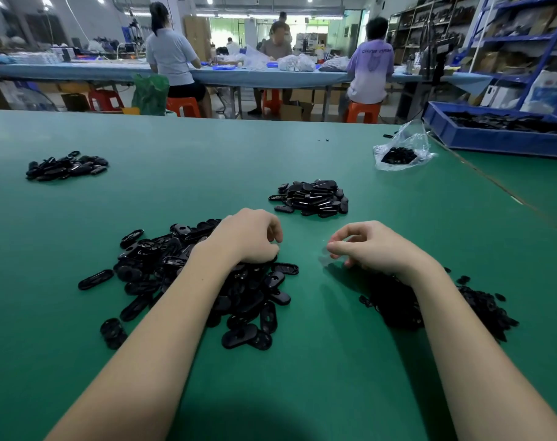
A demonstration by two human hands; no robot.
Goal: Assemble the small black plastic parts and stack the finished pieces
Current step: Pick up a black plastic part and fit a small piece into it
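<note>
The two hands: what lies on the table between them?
In the head view, only bare green mat shows between the left hand and the right hand. The nearest loose oval part lies just below the left hand.

i see my left hand (250,237) resting on the far edge of the near-left pile (188,278) of oval parts on the table (175,160). my right hand (371,246) sits to its right, at the far end of a smaller pile (480,307) under my right forearm. beyond and between the hands lies a middle pile (313,198). far left lies another pile (65,167). far right sits a bag (402,151), with a bin (499,128) behind it.
</note>
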